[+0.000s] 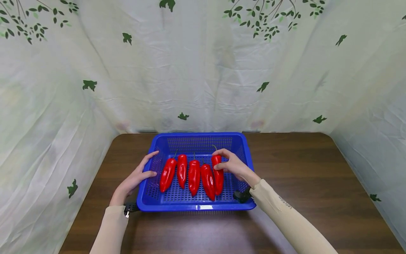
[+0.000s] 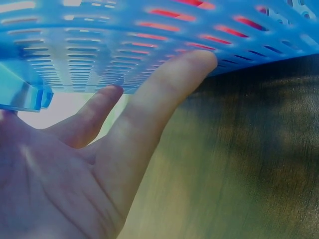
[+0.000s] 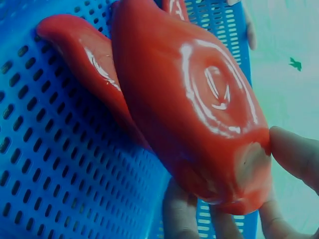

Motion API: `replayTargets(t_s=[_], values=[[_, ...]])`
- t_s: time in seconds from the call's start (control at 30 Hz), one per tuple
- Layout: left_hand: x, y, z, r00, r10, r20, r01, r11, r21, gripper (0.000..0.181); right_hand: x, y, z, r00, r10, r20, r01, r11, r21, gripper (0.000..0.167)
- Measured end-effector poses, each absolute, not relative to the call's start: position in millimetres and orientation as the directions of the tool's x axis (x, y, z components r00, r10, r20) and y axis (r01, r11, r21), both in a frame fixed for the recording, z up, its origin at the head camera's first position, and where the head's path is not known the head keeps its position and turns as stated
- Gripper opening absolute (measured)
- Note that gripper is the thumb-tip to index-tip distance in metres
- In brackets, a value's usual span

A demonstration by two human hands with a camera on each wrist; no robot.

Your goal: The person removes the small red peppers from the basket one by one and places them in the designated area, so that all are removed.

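My right hand [image 1: 235,166] pinches a glossy red chili pepper [image 1: 219,182] near its stem end, at the right of the row in the blue basket [image 1: 196,207]. Up close in the right wrist view, thumb and fingers hold the wide end of that pepper [image 3: 194,109], with another red pepper [image 3: 94,69] behind it. Extended fingers of my left hand [image 1: 137,177] rest at the basket's left side; the left wrist view has its thumb [image 2: 164,84] against the slotted wall [image 2: 84,55]. To the left of the held pepper lie several more red peppers [image 1: 194,178].
The basket stands on a brown wooden table [image 1: 295,176], near its back edge. A pale curtain [image 1: 203,77] with leaf prints hangs behind and at both sides. A black wrist camera [image 1: 242,195] on the right arm is over the basket's front right corner.
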State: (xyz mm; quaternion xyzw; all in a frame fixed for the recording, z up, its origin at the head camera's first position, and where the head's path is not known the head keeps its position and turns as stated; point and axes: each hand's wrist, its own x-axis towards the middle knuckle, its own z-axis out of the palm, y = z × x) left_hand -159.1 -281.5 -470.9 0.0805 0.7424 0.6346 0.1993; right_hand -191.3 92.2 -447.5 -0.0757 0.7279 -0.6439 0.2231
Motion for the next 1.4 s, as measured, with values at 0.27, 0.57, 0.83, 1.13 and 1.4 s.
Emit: replayTargets(t_s=[0.27, 0.57, 0.83, 1.13, 1.4], values=[[-158.6, -280.8, -470.1, -0.906, 0.372, -0.201, -0.148, 0.167, 0.975, 0.071, -191.4, 96.1, -442.2, -0.894, -0.401, -0.201, 0.181, 0.089, -0.979, 0.048], [-159.0, -281.9, -470.1, -0.905, 0.374, -0.201, -0.150, 0.162, 0.975, 0.070, -188.6, 103.0, -429.3, -0.889, -0.409, -0.204, 0.213, 0.025, -0.977, 0.050], [-158.8, -281.2, -468.8, -0.904, 0.375, -0.207, -0.154, 0.167, 0.974, 0.070, -187.4, 108.3, -425.4, -0.897, -0.405, -0.176, 0.191, 0.005, -0.982, 0.051], [-159.2, -281.4, -469.0, -0.902, 0.379, -0.206, -0.153, 0.166, 0.974, 0.071, -185.6, 118.2, -416.0, -0.897, -0.402, -0.185, 0.187, 0.035, -0.982, 0.057], [-158.6, -280.7, -468.5, -0.903, 0.373, -0.213, -0.157, 0.173, 0.972, 0.071, -183.4, 131.0, -409.0, -0.910, -0.382, -0.164, 0.168, 0.023, -0.986, 0.058]])
